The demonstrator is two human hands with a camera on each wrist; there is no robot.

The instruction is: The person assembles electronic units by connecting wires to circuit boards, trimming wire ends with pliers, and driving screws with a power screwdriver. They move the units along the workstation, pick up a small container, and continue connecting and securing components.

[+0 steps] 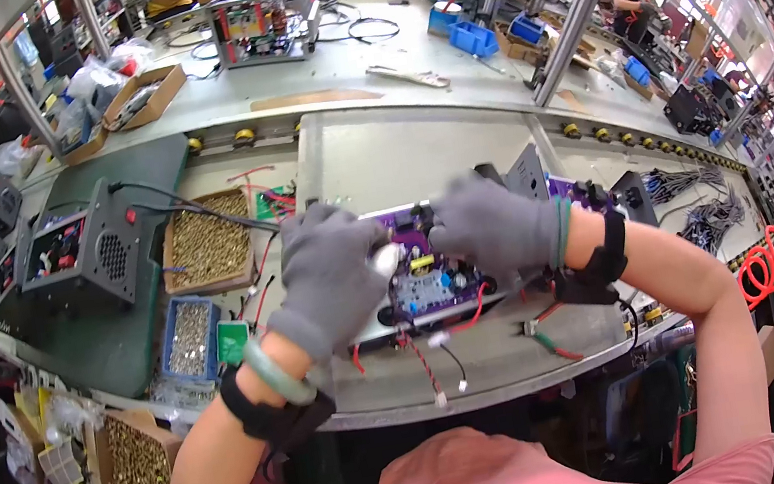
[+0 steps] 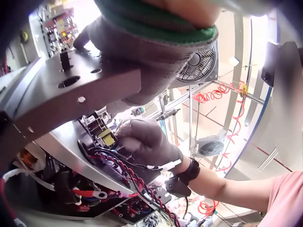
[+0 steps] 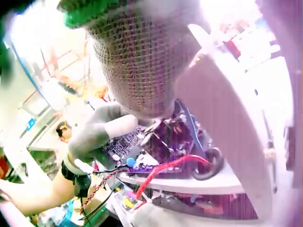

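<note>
A purple circuit board (image 1: pixel 432 270) lies in a metal chassis on the bench in front of me, with a yellow transformer (image 2: pixel 107 138) on it. In the head view my gloved left hand (image 1: pixel 327 277) is over the board's left side, fingers curled and white-tipped thumb (image 3: pixel 122 126) stretched along the board. My gloved right hand (image 1: pixel 496 225) is at its far right part, fingers bent down among the components beside an upright grey metal panel (image 1: pixel 526 174). Cannot tell what either set of fingertips holds. Red and black wires (image 1: pixel 420 353) hang off the near edge.
On the left stand a box of brass-coloured hardware (image 1: pixel 210 245), a blue bin of small metal parts (image 1: pixel 189 336) and a black-cased unit (image 1: pixel 80 250) on a green mat. Cable bundles (image 1: pixel 705 202) lie at right. A red coiled hose (image 1: pixel 761 269) hangs beyond. Cutters (image 1: pixel 532 328) rest near the front edge.
</note>
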